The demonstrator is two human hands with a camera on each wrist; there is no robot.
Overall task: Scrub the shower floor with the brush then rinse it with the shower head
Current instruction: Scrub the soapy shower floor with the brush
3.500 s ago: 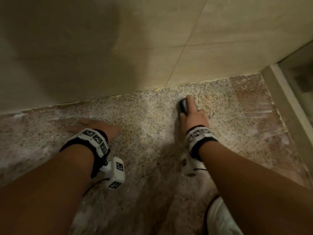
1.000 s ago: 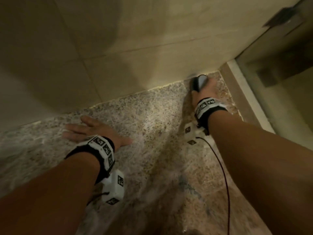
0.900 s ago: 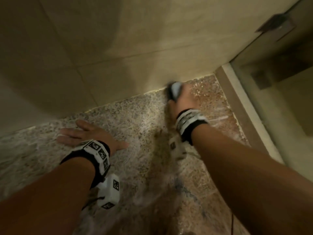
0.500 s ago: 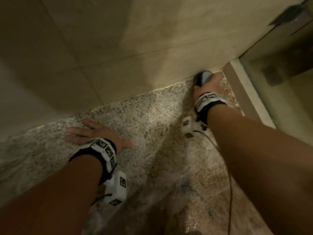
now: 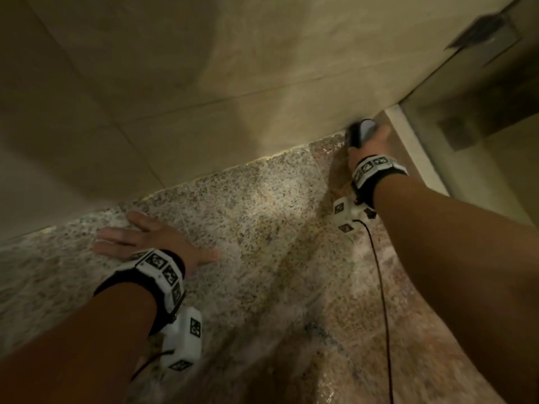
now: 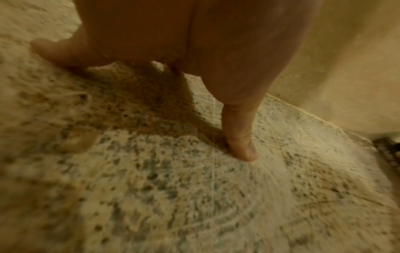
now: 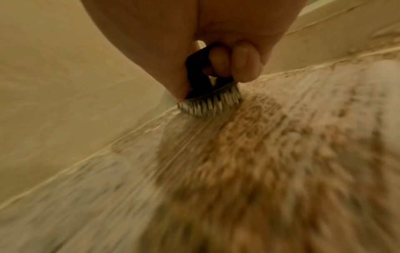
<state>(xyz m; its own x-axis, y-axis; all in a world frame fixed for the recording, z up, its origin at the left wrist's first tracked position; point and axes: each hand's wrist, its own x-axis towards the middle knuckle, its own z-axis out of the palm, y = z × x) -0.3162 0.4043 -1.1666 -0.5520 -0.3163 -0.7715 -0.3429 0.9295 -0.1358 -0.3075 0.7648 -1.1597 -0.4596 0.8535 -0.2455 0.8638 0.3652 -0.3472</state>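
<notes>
Soapy speckled shower floor (image 5: 262, 217), brush (image 7: 207, 102), flat left hand (image 5: 151, 243)

Dim warm yellowish light, arm shadows across the floor (image 5: 262, 217), heavy motion blur (worst in both wrist views).

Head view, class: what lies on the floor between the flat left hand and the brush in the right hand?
Only soapy speckled shower floor separates the left hand from the brush; the head view shows nothing else there.
</notes>
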